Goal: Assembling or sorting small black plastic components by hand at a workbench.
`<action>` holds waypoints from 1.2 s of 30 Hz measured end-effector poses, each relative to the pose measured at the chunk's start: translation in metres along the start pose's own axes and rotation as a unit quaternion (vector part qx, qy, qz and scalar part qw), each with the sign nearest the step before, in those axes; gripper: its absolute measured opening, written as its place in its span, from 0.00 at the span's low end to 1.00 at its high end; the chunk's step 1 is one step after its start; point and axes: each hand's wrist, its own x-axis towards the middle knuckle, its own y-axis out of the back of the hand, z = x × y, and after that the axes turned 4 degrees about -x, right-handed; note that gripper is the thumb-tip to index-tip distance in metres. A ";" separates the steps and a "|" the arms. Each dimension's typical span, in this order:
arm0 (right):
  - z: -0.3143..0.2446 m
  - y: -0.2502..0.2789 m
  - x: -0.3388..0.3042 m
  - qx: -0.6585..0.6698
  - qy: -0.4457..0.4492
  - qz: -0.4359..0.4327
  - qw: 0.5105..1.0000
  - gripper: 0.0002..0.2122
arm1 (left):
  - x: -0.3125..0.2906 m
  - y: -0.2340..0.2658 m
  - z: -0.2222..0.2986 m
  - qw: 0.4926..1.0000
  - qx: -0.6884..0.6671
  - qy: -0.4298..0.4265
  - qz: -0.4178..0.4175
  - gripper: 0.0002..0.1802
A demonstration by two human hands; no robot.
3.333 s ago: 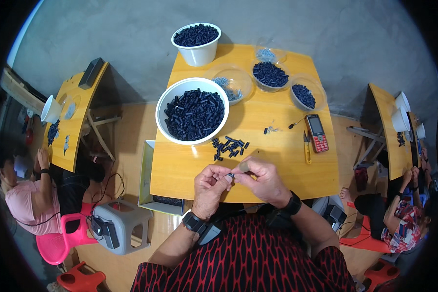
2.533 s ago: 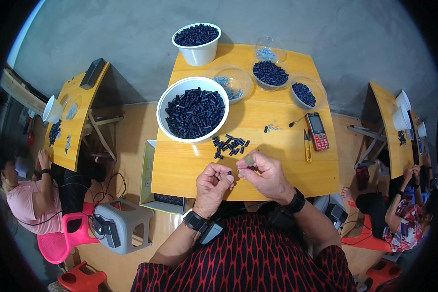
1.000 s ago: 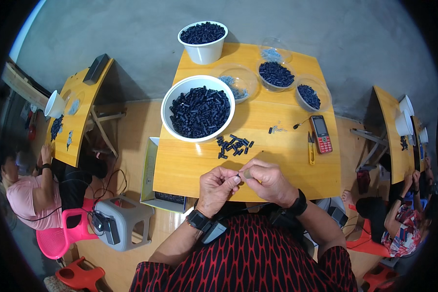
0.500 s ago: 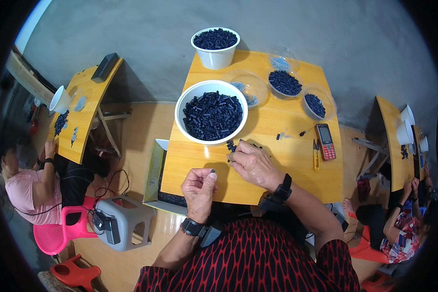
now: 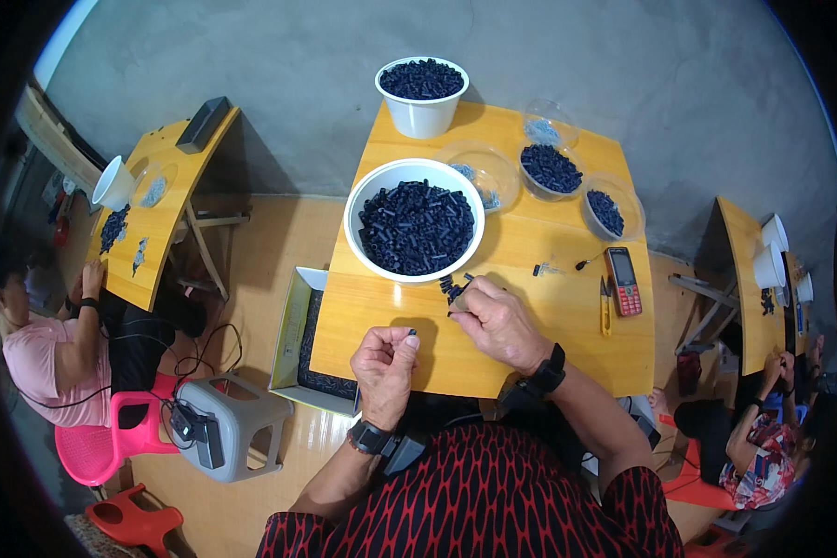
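Moved apart since a second ago: left hand is pinching what looks like a small black tube, then comes the heaped white bowl, then some loose black tubes with the right hand partly covering them, grip bunched, can't tell if it's got one. Seems like plenty left: those tubes and some silvery pins are still out, no telling how many are finished.

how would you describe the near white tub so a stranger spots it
On the middle table, look beyond the left hand for a white tub full of black pieces. Unlike the far tub, which stands at the back edge by the wall, it sits nearer you and looks wider.
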 end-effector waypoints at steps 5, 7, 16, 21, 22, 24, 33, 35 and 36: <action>0.006 0.006 -0.024 0.233 -0.116 0.071 0.963 0.03 | -0.008 -0.007 0.003 0.999 0.010 0.020 -0.044 0.06; 0.007 0.012 -0.031 0.274 -0.158 0.059 0.947 0.03 | -0.011 -0.009 0.001 0.997 -0.004 0.045 -0.069 0.06; -0.006 0.023 -0.056 0.368 -0.196 0.048 0.908 0.06 | -0.009 -0.041 -0.013 0.966 -0.109 0.143 -0.185 0.06; 0.000 0.023 -0.062 0.306 -0.153 0.070 0.937 0.04 | -0.009 -0.042 -0.014 0.966 -0.092 0.150 -0.191 0.06; 0.001 0.023 -0.063 0.300 -0.149 0.062 0.940 0.04 | -0.009 -0.042 -0.014 0.966 -0.091 0.150 -0.191 0.06; 0.001 0.022 -0.062 0.295 -0.145 0.054 0.943 0.04 | -0.010 -0.042 -0.015 0.965 -0.094 0.148 -0.196 0.06; 0.003 0.019 -0.061 0.295 -0.136 0.059 0.944 0.03 | -0.008 -0.040 -0.012 0.961 -0.091 0.166 -0.204 0.06; 0.003 0.019 -0.059 0.280 -0.115 0.069 0.951 0.02 | -0.007 -0.039 -0.013 0.959 -0.095 0.170 -0.207 0.06; 0.002 0.020 -0.058 0.280 -0.116 0.069 0.951 0.02 | -0.006 -0.039 -0.013 0.957 -0.098 0.174 -0.210 0.05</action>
